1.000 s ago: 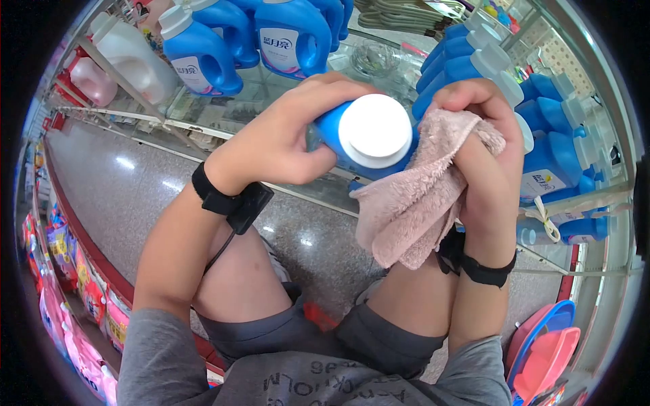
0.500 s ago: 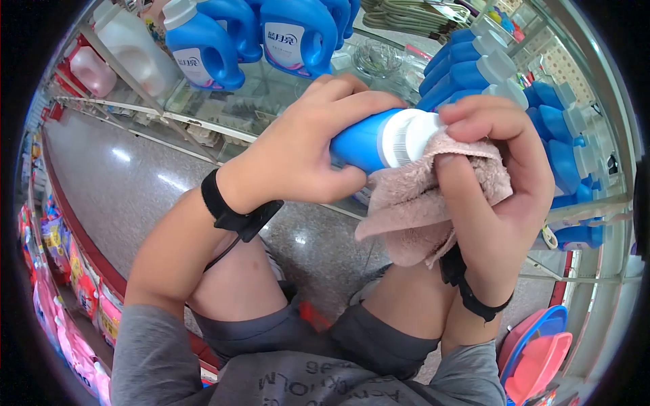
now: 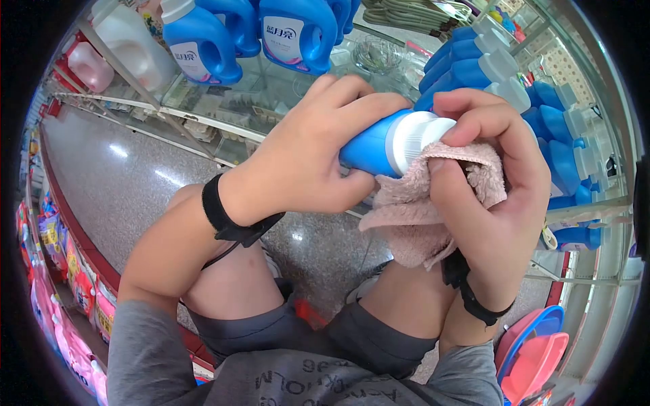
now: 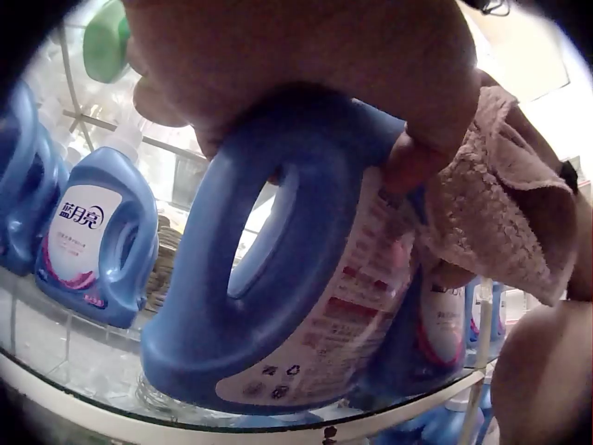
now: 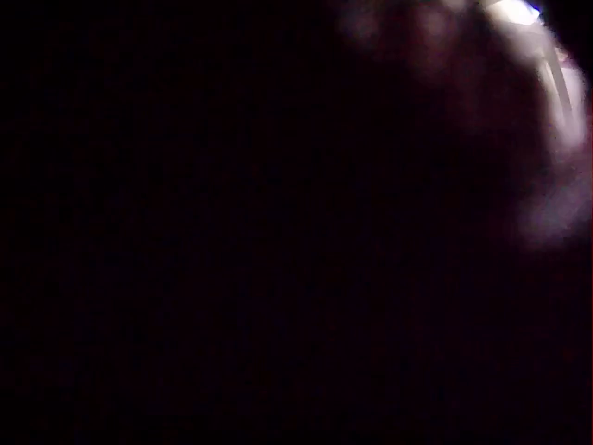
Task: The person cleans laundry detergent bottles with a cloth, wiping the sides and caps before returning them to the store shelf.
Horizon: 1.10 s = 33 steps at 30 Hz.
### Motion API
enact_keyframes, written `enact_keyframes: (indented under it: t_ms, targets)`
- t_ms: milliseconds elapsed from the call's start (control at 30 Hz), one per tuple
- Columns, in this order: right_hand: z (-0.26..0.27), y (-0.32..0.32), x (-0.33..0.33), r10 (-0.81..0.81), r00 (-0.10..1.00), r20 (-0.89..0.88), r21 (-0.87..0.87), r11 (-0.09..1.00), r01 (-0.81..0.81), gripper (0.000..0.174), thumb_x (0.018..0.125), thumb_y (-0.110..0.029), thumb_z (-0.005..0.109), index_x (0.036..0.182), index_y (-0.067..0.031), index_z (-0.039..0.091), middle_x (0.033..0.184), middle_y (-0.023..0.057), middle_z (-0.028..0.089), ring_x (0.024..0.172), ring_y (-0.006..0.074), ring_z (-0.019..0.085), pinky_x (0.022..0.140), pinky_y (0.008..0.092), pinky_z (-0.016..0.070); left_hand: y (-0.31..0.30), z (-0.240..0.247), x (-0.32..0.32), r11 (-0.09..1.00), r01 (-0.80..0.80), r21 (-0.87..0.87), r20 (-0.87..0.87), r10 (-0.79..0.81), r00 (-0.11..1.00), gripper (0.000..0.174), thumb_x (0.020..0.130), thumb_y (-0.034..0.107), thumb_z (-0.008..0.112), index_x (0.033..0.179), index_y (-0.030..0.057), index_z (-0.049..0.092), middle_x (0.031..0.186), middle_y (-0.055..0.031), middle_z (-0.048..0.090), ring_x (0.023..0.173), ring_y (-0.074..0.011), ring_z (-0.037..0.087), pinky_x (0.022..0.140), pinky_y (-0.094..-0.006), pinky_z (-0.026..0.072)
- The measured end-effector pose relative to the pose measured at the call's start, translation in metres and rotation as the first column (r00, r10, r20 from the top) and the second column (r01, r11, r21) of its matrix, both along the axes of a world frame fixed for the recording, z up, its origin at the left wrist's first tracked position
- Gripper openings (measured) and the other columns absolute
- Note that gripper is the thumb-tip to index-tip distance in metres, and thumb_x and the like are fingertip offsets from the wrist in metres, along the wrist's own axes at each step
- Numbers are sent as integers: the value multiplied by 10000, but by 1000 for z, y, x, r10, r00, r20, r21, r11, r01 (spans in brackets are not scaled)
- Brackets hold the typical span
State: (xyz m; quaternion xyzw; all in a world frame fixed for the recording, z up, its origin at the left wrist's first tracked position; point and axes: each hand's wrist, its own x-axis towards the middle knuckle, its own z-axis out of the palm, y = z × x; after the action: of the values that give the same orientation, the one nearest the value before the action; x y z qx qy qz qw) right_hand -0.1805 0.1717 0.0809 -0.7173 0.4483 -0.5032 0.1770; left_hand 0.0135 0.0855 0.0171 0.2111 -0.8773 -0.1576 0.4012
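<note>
My left hand [image 3: 308,145] grips a blue laundry detergent bottle [image 3: 371,145] near its top, fingers and thumb wrapped round it. In the left wrist view the same detergent bottle [image 4: 199,306] hangs tilted, its handle and printed back label showing. Its white cap [image 3: 414,139] points to the right, toward my other hand. A pink fluffy cloth [image 3: 413,216] is bunched in my right hand [image 3: 497,183], pinched between thumb and fingers, with its upper edge against the cap. The right wrist view is almost wholly dark.
Blue detergent bottles [image 3: 291,34] line the glass shelf [image 3: 264,88] ahead, and several more blue bottles [image 3: 565,159] stand on the right. A white jug [image 3: 139,51] is at the left. Pink and blue basins [image 3: 535,352] lie low at the right, beside a metal shelf frame [image 3: 589,203].
The bottle has tipped over, its cap swinging from facing up to facing right. My right hand has brought the cloth up to the cap, its fingers now curled more closely there.
</note>
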Motion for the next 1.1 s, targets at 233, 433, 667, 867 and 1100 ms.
enact_keyframes:
  t_ms: [233,433,667,867,1100]
  targets:
    - [5,5,2,6,998,68,126,992,-14,202,775,69,567,955,-21,578,1159,144,666,1069,188,615,958,316,474,1,-5,-3,1000,-13,-8,-79,12,997,639,632,129,693,1269,131,646,1033,-125,583,967,-357,531,877,-420,488]
    - [4,4,-6,33,991,131,146,988,-52,181,756,75,533,903,-30,525,1176,184,677,1108,218,629,1002,350,478,0,-3,1,1000,4,4,-3,-4,1000,718,612,168,715,1313,41,623,1141,-168,614,1046,-362,550,981,-429,444]
    - [1,3,-11,86,979,187,144,983,-114,172,748,76,511,875,-36,487,1205,215,671,1171,260,632,1032,376,476,-4,-5,2,1000,26,10,-18,-26,1000,722,584,146,679,1298,49,635,1117,-161,611,1050,-360,553,996,-433,438]
    - [-2,-1,-13,-26,986,163,124,992,6,143,792,63,545,883,-31,491,1178,205,688,1094,218,655,986,341,493,-13,-10,4,999,24,32,-31,-23,999,737,590,154,667,1316,36,610,1148,-175,618,1088,-358,557,1033,-433,426]
    - [-8,-10,-16,-171,976,133,85,983,161,127,814,-4,659,929,7,604,976,117,720,904,143,661,823,276,516,-20,-14,2,999,-31,41,-113,36,993,698,654,188,701,1331,46,606,1189,-194,624,1124,-402,573,1011,-454,465]
